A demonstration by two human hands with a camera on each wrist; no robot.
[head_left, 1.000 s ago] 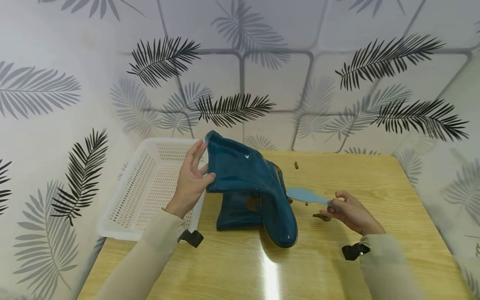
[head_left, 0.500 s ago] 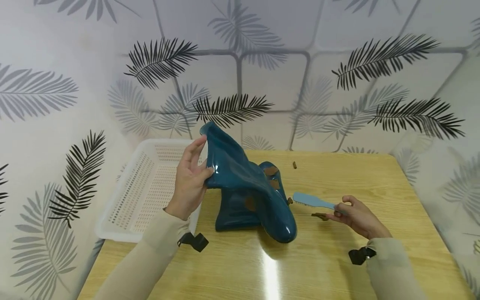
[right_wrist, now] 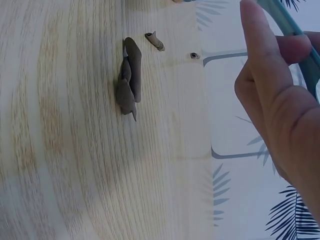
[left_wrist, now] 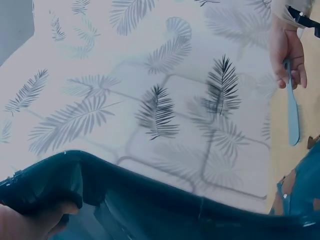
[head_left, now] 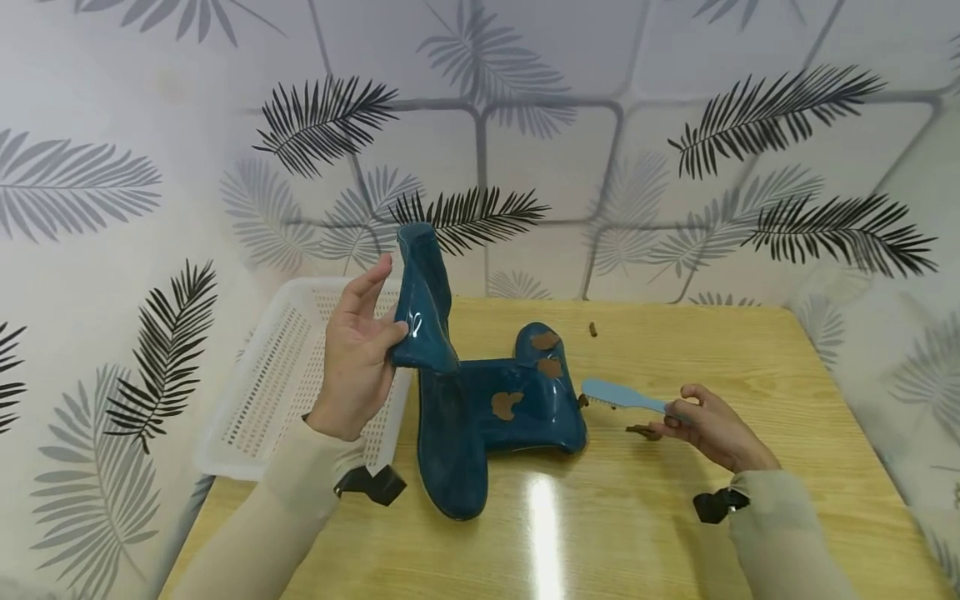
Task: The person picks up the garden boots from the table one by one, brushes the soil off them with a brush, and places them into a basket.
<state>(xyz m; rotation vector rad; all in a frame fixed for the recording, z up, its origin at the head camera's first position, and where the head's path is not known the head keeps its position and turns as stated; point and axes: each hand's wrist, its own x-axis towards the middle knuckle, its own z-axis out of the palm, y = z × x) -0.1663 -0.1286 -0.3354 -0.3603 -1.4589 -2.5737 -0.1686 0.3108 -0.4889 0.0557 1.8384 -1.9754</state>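
Note:
My left hand grips the upper edge of a dark teal rubber boot, its shaft raised and its toe pointing down towards the front of the table. In the left wrist view the opening of this boot spreads wide across the bottom. A second teal boot lies on its side behind it, with several brown mud patches on it. My right hand holds a light blue brush by its handle, bristles downward, just right of the lying boot. Whether the bristles touch anything is unclear.
A white perforated plastic basket stands at the left, partly behind my left arm. Brown mud pieces lie on the wooden table below my right hand, and a small piece lies farther back. A leaf-patterned covering rises behind.
My left hand has turned the held boot, so its toe has swung left and the muddy lying boot shows more. The brush has shifted slightly, staying right of the boots.

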